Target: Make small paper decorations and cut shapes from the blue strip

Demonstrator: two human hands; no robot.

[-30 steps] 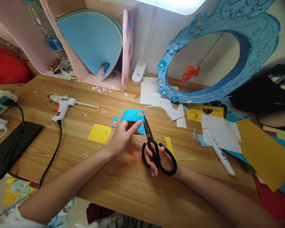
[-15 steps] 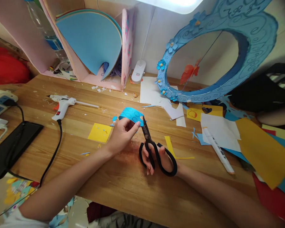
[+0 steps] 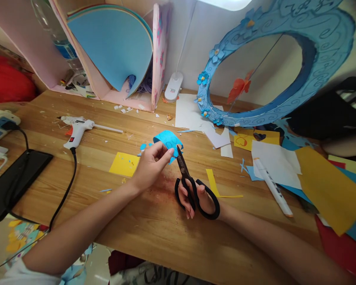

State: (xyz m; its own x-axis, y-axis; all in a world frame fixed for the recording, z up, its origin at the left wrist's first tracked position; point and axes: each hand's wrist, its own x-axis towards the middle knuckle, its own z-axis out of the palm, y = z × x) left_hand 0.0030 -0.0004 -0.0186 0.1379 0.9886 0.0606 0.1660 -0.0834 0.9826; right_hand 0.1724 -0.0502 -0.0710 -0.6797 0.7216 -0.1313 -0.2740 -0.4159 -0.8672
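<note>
Between thumb and fingers, my left hand [image 3: 152, 164] pinches a curled piece of blue paper [image 3: 167, 138] with shapes drawn on it. My right hand [image 3: 200, 198] has its fingers through the handles of black scissors [image 3: 182, 168]. The blades look nearly closed, and their tips meet the right edge of the blue paper. Small blue paper scraps [image 3: 142, 147] lie on the table left of the paper. A yellow paper square [image 3: 124, 164] with tiny bits on it rests beside my left wrist.
At the left lie a white glue gun [image 3: 78, 128], a black phone [image 3: 17, 186] and a power strip [image 3: 1, 124]. A blue decorated ring [image 3: 261, 114] stands at the back right. Paper sheets [image 3: 329, 186] and a white marker [image 3: 274, 188] are on the right; a pink shelf [image 3: 157, 59] stands behind.
The blue paper has turned in my left hand and shifted slightly right, and a piece of it now hangs below near the blades. The scissors have barely moved.
</note>
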